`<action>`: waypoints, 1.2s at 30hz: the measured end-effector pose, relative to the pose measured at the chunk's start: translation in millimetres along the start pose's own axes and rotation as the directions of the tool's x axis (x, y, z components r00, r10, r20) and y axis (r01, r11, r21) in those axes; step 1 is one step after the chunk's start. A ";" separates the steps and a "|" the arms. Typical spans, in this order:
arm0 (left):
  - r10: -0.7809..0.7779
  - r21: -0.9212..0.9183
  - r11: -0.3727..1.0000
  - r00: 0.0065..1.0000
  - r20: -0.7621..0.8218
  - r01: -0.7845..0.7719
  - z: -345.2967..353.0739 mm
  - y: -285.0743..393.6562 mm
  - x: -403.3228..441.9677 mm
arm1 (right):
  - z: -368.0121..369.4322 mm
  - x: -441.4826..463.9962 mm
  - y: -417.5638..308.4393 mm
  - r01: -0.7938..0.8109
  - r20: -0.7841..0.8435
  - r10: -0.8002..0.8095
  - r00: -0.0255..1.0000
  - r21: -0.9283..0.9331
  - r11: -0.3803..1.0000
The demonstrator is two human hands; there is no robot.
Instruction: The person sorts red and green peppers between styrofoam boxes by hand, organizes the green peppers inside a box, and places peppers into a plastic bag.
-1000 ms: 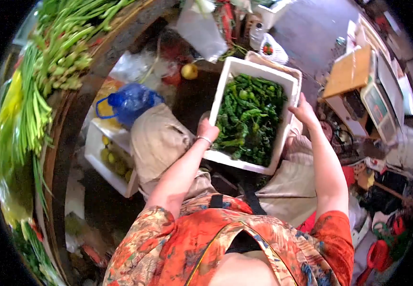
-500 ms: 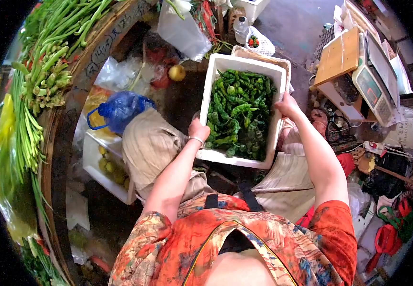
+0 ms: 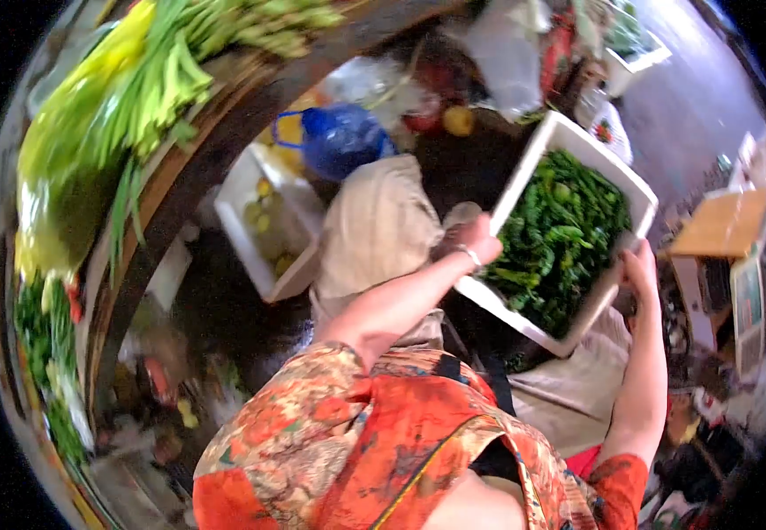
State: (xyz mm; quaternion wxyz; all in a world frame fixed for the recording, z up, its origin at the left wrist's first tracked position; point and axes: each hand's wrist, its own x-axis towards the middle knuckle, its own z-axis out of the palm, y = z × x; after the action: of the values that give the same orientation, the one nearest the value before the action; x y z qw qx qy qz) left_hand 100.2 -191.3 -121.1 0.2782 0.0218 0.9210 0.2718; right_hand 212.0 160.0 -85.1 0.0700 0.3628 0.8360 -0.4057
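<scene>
A white foam box point(image 3: 522, 325), tilted in the view, holds a heap of green peppers point(image 3: 564, 234). My left hand point(image 3: 476, 240) grips its left wall, a bracelet round the wrist. On the opposite wall is my right hand point(image 3: 637, 265), its fingers closed round the edge. The box is above and between my knees, in front of my light trousers point(image 3: 372, 234). The fingertips under the box are partly hidden.
A blue plastic jug point(image 3: 341, 140) and a white box of yellow fruit point(image 3: 255, 225) are at left. Leafy greens point(image 3: 162, 97) lie on a wooden-edged stand. A scale point(image 3: 748, 305) stands at right beside a wooden board point(image 3: 720, 225).
The box and both hands have shifted right in the view, and the box appears turned clockwise. The surroundings have also swung round as the camera turned. Both hands keep their hold.
</scene>
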 end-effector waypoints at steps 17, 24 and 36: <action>0.018 -0.120 0.993 1.000 0.005 -0.018 35.7 -20.4 11.6 | 26.0 22.3 50.6 -0.108 -0.028 0.104 0.994 -0.192 0.976; 0.024 -0.073 0.997 1.000 0.016 -0.023 34.7 -27.5 16.5 | 17.7 -5.6 12.7 -0.010 -0.042 0.001 0.999 -0.233 0.973; -0.041 0.113 0.993 0.998 0.053 0.035 47.7 -45.1 34.6 | 1.0 -29.9 -37.9 -0.196 0.069 0.207 0.976 -0.144 0.970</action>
State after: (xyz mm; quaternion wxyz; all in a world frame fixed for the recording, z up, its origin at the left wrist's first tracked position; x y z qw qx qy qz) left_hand 101.0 -199.8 -194.8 0.3070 0.0273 0.9270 0.2137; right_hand 208.4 127.4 -49.7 0.1703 0.4230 0.8170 -0.3531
